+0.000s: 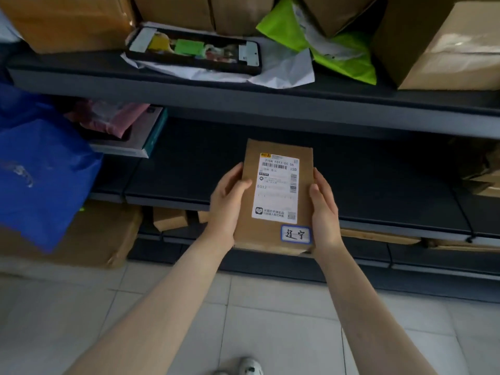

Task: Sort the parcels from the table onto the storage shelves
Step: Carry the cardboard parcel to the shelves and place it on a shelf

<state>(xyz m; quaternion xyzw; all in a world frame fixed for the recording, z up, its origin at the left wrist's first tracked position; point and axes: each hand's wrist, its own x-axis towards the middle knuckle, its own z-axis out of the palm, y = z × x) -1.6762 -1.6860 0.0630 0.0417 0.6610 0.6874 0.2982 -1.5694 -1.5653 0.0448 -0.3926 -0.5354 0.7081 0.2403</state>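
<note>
Both hands grasp brown parcel (276, 197) at frame centre, in front of middle shelf (365, 185). Left hand (230, 205) clamps left edge, thumb on top face; right hand (323, 205) clamps right edge. White shipping label (277, 185) faces up; small blue-bordered tag (295, 234) at parcel's 5 o'clock corner. Blue bag (40, 171) at 9 o'clock. Upper shelf (243, 96) at 12 o'clock carries black tray (194, 50); green bag (343, 52) at 1 o'clock; cartons behind.
</note>
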